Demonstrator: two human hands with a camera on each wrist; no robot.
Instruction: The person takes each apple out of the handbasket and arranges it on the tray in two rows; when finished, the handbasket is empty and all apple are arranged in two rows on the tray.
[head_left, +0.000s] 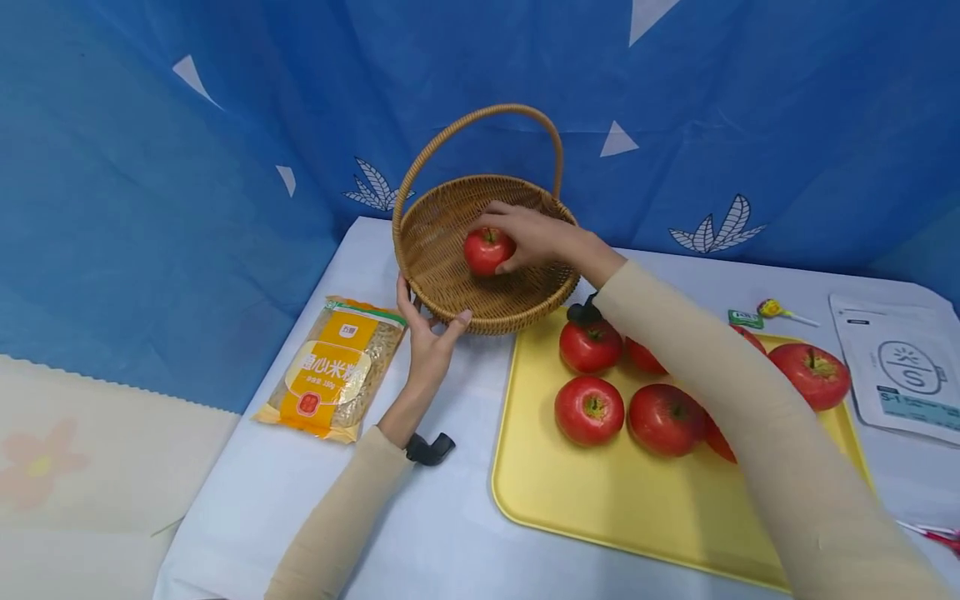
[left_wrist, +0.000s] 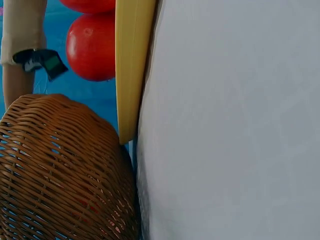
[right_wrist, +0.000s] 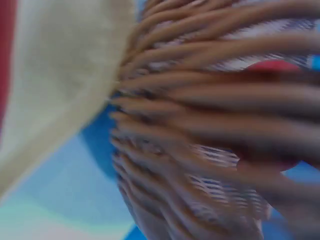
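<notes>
Your work surface is a table under a pale cloth, backed by a blue patterned curtain. On its right half lies a yellow tray carrying a cluster of red apples, some partly hidden by your right sleeve. Behind the tray's left corner stands a wicker basket with an arched handle; the left wrist view shows its woven wall just beside the tray's edge. To the basket's left lies a yellow packet of rice noodles (printed label too small to read). At the far right rests a white pouch, with a lollipop and a small green wrapper between it and the tray. A red-handled item shows at the right margin — too little visible to name.

Your right hand reaches into the basket, fingers curled round a single red apple that sits low inside — whether it touches the basket floor cannot be told. Your left hand braces the basket's near rim, thumb and fingers spread against the weave. The right wrist view is blurred: only wicker strands and a red patch behind them.
</notes>
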